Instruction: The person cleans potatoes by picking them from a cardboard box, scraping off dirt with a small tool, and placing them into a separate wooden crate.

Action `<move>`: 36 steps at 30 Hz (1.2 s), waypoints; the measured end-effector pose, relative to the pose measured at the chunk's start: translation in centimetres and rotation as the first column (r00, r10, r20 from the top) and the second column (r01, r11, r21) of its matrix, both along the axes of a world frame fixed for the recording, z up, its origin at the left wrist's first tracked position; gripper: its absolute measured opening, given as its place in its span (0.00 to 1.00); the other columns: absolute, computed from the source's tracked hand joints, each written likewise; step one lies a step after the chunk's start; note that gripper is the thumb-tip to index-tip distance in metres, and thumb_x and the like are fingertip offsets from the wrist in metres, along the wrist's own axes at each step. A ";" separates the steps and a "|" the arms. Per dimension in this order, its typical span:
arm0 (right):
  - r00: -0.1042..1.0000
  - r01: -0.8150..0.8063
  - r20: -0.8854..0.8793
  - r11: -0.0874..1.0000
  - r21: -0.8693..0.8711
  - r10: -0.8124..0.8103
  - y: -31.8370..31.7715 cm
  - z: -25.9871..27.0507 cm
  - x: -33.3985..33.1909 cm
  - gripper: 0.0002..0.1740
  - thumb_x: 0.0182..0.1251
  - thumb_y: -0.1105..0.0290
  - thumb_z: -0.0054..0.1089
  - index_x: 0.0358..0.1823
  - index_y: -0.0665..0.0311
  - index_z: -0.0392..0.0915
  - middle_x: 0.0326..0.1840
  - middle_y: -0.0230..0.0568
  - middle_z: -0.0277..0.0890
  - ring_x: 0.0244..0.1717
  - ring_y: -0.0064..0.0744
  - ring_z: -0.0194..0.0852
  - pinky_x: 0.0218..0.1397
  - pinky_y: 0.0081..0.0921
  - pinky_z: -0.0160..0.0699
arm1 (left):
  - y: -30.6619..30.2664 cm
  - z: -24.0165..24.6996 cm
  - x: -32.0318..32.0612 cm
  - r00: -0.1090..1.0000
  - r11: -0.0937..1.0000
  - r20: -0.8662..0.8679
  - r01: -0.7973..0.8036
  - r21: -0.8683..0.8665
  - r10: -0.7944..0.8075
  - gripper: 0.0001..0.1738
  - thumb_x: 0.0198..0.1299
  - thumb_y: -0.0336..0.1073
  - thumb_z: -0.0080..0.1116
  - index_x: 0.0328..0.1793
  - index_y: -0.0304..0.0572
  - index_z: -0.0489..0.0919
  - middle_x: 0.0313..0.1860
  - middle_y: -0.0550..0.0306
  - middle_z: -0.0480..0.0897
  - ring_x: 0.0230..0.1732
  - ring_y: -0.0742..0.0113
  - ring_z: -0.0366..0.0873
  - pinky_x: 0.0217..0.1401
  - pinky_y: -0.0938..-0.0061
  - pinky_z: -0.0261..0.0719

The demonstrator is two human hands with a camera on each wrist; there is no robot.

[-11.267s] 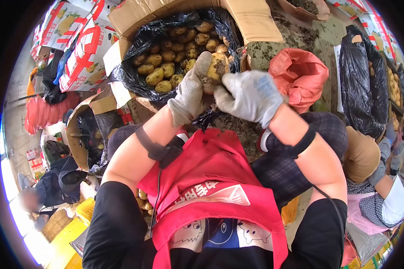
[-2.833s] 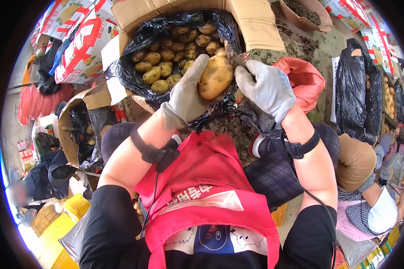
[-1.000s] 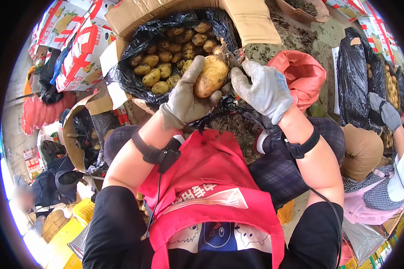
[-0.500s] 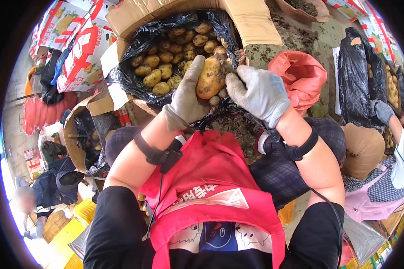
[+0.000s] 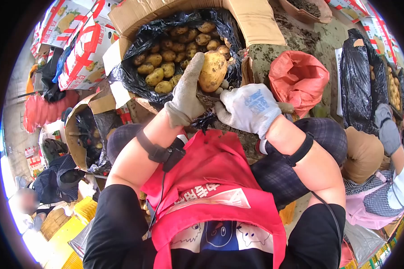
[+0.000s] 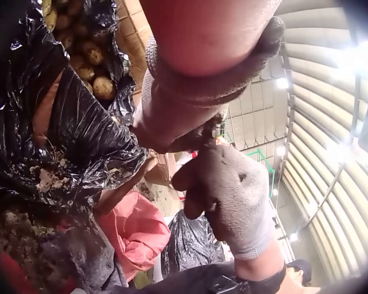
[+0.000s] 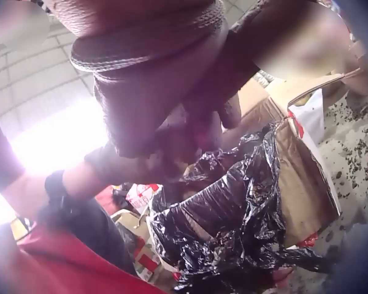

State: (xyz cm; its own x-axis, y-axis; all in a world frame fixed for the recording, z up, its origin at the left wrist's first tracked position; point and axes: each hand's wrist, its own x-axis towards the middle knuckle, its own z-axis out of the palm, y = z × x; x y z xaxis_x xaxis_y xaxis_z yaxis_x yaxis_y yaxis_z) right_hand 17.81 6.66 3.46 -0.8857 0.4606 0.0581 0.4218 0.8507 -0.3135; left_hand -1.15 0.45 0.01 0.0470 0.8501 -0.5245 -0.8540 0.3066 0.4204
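A large yellow potato (image 5: pixel 212 71) with dark soil specks is gripped in my left hand (image 5: pixel 187 96), the gloved thumb up along its left side and fingertips showing below it. My right hand (image 5: pixel 252 109), gloved too, is just below and right of the potato, thumb and forefinger apart with nothing visible between them. Behind the potato, a cardboard box (image 5: pixel 256 20) lined with a black plastic bag (image 5: pixel 141 42) holds several smaller potatoes (image 5: pixel 154 77). The left wrist view shows the right hand (image 6: pixel 230 193) with bent fingers; in the right wrist view the hand (image 7: pixel 153 104) is dark and blurred.
An open red sack (image 5: pixel 316 85) stands to the right, beside soil-strewn ground. Farther right are a black plastic bag (image 5: pixel 355 80) and another person's gloved hand (image 5: pixel 388 130). Printed cartons (image 5: pixel 87 56) and a second lined box (image 5: pixel 76 143) are at the left.
My right hand has moved down and away from the potato, its fingers spreading. The dark clump seen at the potato's upper end earlier is gone from there. My left hand keeps its grip.
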 end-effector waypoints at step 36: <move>0.941 0.104 -0.248 0.896 -0.431 -0.229 2.8 2.1 2.7 0.21 0.74 0.49 0.58 0.34 0.61 0.83 0.29 0.56 0.83 0.34 0.61 0.85 0.37 0.51 0.82 | -0.3 -1.3 -1.1 0.888 0.897 0.315 0.198 0.395 -0.335 0.32 0.73 0.57 0.59 0.75 0.48 0.74 0.67 0.57 0.84 0.67 0.65 0.81 0.72 0.63 0.76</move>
State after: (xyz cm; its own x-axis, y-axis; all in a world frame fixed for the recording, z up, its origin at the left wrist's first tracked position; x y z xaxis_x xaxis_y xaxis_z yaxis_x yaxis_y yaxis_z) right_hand 20.49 9.50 5.59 -0.7671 0.6375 0.0719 0.3848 0.5468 -0.7436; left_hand -2.28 0.18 -1.30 0.4278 0.8981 -0.1023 -0.8721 0.4398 0.2144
